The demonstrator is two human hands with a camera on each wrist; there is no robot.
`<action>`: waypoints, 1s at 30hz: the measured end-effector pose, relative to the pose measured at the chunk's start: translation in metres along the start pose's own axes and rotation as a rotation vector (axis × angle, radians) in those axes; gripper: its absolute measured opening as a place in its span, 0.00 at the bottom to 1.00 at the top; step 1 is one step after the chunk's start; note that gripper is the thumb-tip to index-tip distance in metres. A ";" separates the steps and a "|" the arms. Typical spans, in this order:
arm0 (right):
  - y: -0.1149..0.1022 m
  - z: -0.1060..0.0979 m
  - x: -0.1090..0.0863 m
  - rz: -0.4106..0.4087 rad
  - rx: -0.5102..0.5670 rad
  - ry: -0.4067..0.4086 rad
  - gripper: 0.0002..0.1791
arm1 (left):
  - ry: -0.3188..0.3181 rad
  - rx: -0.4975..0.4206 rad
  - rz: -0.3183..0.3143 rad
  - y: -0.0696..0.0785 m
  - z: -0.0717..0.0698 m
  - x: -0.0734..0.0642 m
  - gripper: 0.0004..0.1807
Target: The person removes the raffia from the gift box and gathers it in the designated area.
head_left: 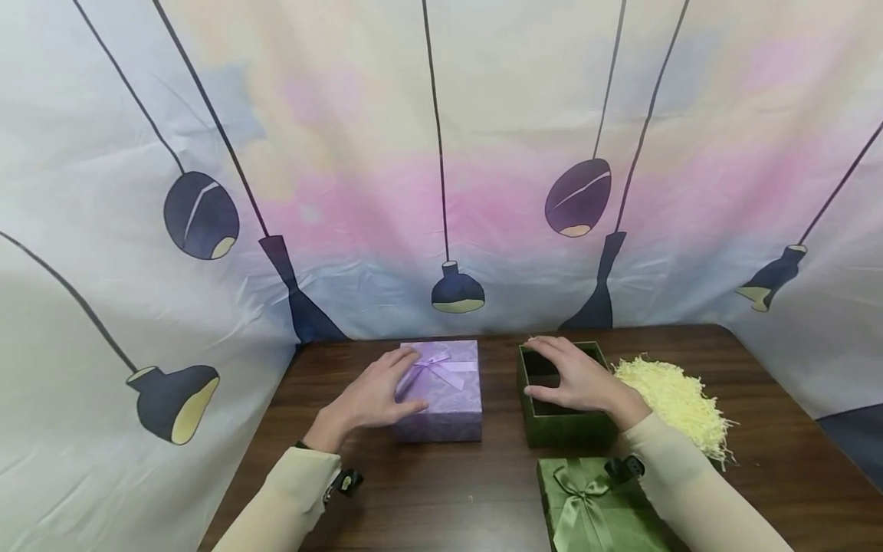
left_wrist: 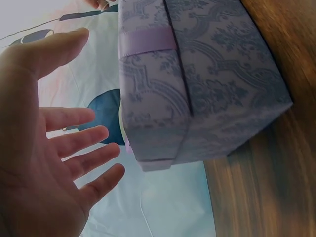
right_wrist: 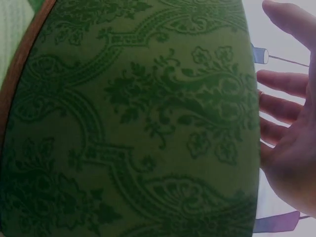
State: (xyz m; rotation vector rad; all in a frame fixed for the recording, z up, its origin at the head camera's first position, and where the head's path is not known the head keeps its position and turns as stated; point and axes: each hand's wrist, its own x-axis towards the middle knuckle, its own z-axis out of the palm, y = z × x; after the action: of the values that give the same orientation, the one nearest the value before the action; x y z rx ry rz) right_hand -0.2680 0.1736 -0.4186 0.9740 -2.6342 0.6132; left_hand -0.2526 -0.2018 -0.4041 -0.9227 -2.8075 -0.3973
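While left fingers [left_wrist: 83, 140], right fingers [right_wrist: 282, 84] spread loose | lilac scrollwork box [head_left: 451, 399] | hollow green box [head_left: 566, 431]

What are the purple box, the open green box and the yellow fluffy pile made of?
The square purple box seems cardboard, wrapped in patterned, perhaps satiny paper: crisp edges, swirly print. The open green box looks like cardboard too: stiff walls, dark swirls maybe velvety, maybe printed. The yellow crinkly pile looks like matte shredded paper: thin strands stick out, though plastic's possible.
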 end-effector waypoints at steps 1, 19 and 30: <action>-0.001 0.000 0.000 0.003 0.004 -0.003 0.42 | -0.003 -0.004 -0.008 -0.001 0.000 -0.001 0.47; -0.019 0.010 0.015 0.009 0.030 -0.088 0.49 | -0.016 -0.014 -0.038 -0.010 0.002 -0.011 0.52; -0.027 0.020 0.025 0.011 0.047 -0.132 0.51 | -0.035 0.014 -0.074 -0.012 0.003 -0.009 0.54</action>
State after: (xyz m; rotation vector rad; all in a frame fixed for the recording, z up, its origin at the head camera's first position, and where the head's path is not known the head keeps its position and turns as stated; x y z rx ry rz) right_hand -0.2699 0.1318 -0.4182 1.0483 -2.7527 0.6367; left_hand -0.2530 -0.2154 -0.4117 -0.8327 -2.8790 -0.3742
